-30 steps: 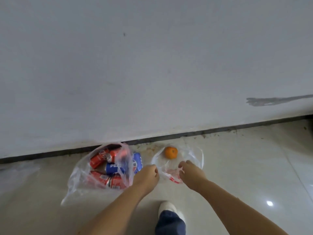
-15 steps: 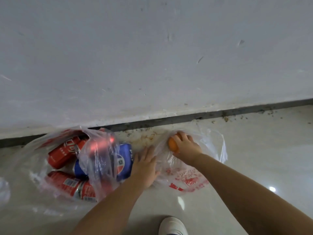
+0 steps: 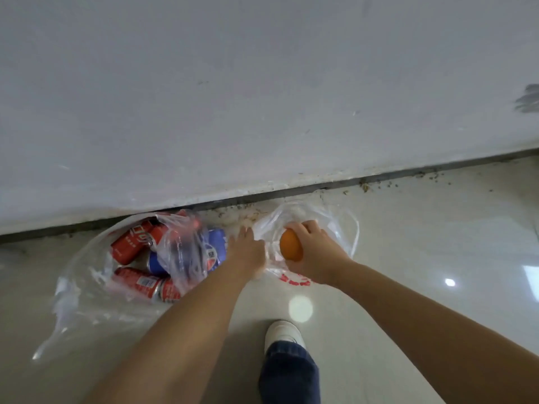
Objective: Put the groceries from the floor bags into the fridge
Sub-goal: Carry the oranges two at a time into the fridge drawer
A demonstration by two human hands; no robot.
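Two clear plastic bags lie on the floor by the wall. The right bag (image 3: 338, 225), with red print on it, holds an orange (image 3: 289, 248). My right hand (image 3: 316, 252) grips that orange from above, inside the bag's mouth. My left hand (image 3: 246, 253) rests with straight fingers on the left edge of this bag, between the two bags. The left bag (image 3: 84, 275) holds several red cans (image 3: 131, 243) and blue cans (image 3: 214, 252) lying on their sides. No fridge is in view.
A white wall (image 3: 262, 97) with a dark gap at its foot runs close behind the bags. The pale tiled floor (image 3: 423, 243) is glossy, with light reflections. My white shoe (image 3: 284, 333) and dark trouser leg stand just behind my hands.
My right hand went into the right bag and closed round the orange, which now sits lifted toward me. My left hand flattened onto the bag's edge. The view moved closer.
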